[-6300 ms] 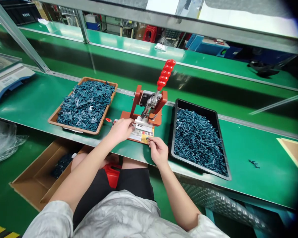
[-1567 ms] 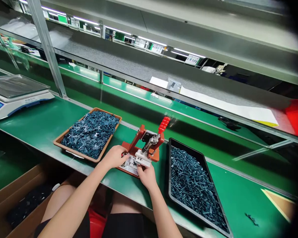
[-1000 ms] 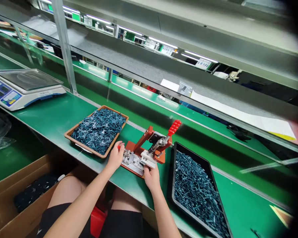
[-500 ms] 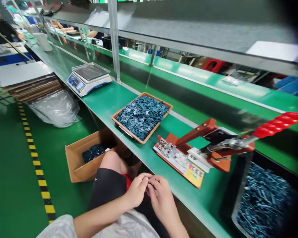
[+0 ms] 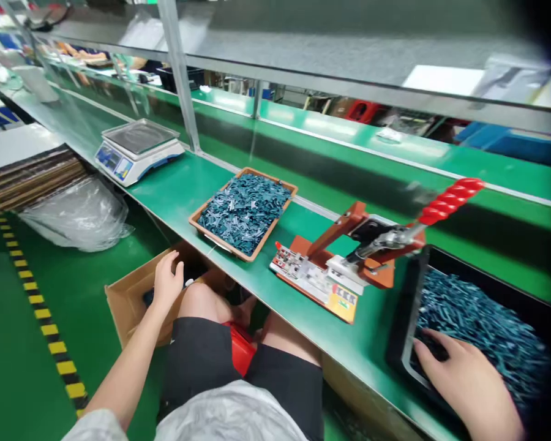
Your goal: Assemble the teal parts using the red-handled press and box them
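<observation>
My left hand (image 5: pixel 169 283) hovers over the cardboard box (image 5: pixel 119 300) beside my knee, its thumb and fingers apart with nothing seen in them. Dark parts lie in that box, mostly hidden behind my hand. On the right, my right hand (image 5: pixel 468 376) reaches into a black bin (image 5: pixel 408 343) heaped with slim dark-blue plastic parts (image 5: pixel 482 318). Its thumb and forefinger are spread at the heap's near edge; the other fingers are partly hidden. Between the hands stands an orange-brown clamp fixture (image 5: pixel 316 278) with a red-handled lever (image 5: pixel 452 201), which neither hand touches.
An orange-brown tray (image 5: pixel 197 225) of similar blue parts sits on the green bench (image 5: pixel 160 208). Farther left is a weighing scale (image 5: pixel 138 150). Stacked cardboard sheets (image 5: pixel 32 174) and clear plastic (image 5: pixel 82 214) are beside the bench. A metal post (image 5: pixel 179 73) supports the overhead shelf.
My hands were together over my lap, fingertips meeting. They have parted: the left moved left over the cardboard box, the right moved right into the black bin. The view has shifted right.
</observation>
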Demonstrator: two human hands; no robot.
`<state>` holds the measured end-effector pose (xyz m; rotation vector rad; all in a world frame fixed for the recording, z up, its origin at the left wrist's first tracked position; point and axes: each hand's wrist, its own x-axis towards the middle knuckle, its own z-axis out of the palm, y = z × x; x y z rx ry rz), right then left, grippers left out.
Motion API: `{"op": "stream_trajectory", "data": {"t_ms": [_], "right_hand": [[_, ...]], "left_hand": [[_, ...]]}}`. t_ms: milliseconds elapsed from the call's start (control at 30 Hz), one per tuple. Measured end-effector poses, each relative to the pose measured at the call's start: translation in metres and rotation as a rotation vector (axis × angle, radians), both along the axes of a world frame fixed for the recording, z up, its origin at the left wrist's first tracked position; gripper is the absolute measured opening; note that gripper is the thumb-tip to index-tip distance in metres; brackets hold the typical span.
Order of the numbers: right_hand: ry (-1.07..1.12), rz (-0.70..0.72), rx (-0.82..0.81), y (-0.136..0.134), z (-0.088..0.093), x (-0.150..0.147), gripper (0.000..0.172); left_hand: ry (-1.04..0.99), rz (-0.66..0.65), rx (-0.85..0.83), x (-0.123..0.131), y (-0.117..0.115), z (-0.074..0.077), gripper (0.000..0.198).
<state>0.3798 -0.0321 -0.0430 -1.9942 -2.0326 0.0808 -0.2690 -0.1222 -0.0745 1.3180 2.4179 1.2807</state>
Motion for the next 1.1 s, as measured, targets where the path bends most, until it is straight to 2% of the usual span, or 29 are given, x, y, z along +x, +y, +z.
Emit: {"op": "stream_trajectory", "data": {"t_ms": [67,133,233,333,433,533,600,733,867,967,1100], "right_hand": [[0.007,-0.03,-0.048,0.002,0.004,-0.014,0.039],[0.052,-0.05,-0.098,0.006,0.01,-0.027,0.033],[0.119,-0.041,-0.152,0.008,0.018,-0.039,0.025],[0.159,-0.047,-0.099,0.003,0.026,-0.046,0.02],[0.232,-0.059,0.021,-0.004,0.032,-0.055,0.015],[0.337,-0.042,0.108,-0.005,0.037,-0.062,0.01],[0.389,-0.069,0.127,-0.005,0.039,-0.065,0.008],[0.429,-0.096,0.147,-0.005,0.042,-0.067,0.023],[0.427,-0.097,0.14,-0.008,0.044,-0.069,0.037],[0.367,-0.1,0.119,-0.006,0.038,-0.06,0.034],[0.327,-0.053,0.088,0.017,0.02,-0.037,0.031]], "left_hand": [[0.171,-0.133,0.167,0.023,0.022,0.027,0.029],[0.261,-0.297,0.264,0.049,0.053,0.058,0.026],[0.311,-0.483,0.223,0.079,0.11,0.088,0.026],[0.35,-0.596,0.029,0.096,0.155,0.093,0.032],[0.435,-0.634,-0.133,0.1,0.177,0.082,0.033],[0.439,-0.576,-0.227,0.096,0.187,0.073,0.031],[0.396,-0.57,-0.29,0.094,0.191,0.074,0.032],[0.334,-0.597,-0.389,0.098,0.192,0.087,0.038],[0.314,-0.587,-0.379,0.106,0.176,0.099,0.039],[0.299,-0.548,-0.36,0.111,0.163,0.102,0.046],[0.283,-0.494,-0.347,0.112,0.165,0.098,0.041]]}}
